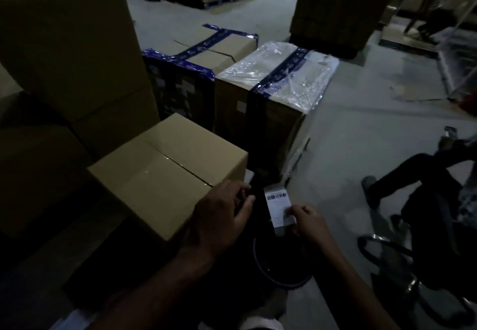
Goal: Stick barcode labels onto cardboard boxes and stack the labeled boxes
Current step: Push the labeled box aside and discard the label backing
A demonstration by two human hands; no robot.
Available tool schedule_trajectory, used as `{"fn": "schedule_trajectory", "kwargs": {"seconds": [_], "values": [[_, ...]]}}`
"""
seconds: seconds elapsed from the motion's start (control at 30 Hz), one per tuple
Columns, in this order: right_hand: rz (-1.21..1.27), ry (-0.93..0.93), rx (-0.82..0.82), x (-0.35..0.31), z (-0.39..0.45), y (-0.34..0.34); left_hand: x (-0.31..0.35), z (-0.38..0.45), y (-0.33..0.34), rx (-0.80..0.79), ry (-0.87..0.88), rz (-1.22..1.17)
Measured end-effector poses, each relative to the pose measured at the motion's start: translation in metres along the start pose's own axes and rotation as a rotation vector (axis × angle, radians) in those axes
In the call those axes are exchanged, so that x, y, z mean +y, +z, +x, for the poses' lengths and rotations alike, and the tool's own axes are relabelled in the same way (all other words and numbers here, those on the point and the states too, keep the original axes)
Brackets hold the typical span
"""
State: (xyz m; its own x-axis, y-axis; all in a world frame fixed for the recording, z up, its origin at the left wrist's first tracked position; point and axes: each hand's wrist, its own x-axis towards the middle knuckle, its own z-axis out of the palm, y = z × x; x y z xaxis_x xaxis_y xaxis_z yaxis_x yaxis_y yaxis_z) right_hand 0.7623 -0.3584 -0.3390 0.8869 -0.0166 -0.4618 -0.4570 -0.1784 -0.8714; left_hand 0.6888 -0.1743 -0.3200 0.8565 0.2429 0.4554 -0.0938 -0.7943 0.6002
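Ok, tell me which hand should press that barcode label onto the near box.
Right. The right hand already pinches the barcode label, which hangs just past the corner of the near box. The left hand rests at that box's corner holding no label, so it probably serves better to steady the box.

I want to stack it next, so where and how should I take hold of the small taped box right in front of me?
Probably by its two short side walls, one hand on each, coming in from the near corner. The small box is closed and taped flat on top, so there is no edge to hook. The left hand already rests at that corner; the right hand pinches the barcode label and must free itself first.
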Motion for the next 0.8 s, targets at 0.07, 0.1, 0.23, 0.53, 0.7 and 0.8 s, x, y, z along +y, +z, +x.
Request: {"fn": "schedule_trajectory", "kwargs": {"seconds": [0.07,0.1,0.23,0.53,0.7,0.8], "values": [[0.021,0.053,0.048,0.02,0.005,-0.016,0.006,-0.011,0.033,-0.099,-0.02,-0.092],[0.038,0.083,0.069,0.031,0.008,-0.022,0.004,-0.017,0.051,-0.175,-0.056,-0.123],[0.052,0.216,0.12,0.073,0.022,-0.045,-0.01,-0.041,0.112,-0.498,-0.189,-0.051],[0.01,0.462,0.155,0.169,0.115,-0.09,0.014,-0.038,0.18,-0.686,-0.259,0.076],[-0.008,0.511,0.179,0.174,0.121,-0.097,0.018,-0.026,0.194,-0.671,-0.283,0.117],[-0.12,0.468,0.086,0.175,0.118,-0.098,0.016,-0.022,0.194,-0.641,-0.316,0.125]]}}
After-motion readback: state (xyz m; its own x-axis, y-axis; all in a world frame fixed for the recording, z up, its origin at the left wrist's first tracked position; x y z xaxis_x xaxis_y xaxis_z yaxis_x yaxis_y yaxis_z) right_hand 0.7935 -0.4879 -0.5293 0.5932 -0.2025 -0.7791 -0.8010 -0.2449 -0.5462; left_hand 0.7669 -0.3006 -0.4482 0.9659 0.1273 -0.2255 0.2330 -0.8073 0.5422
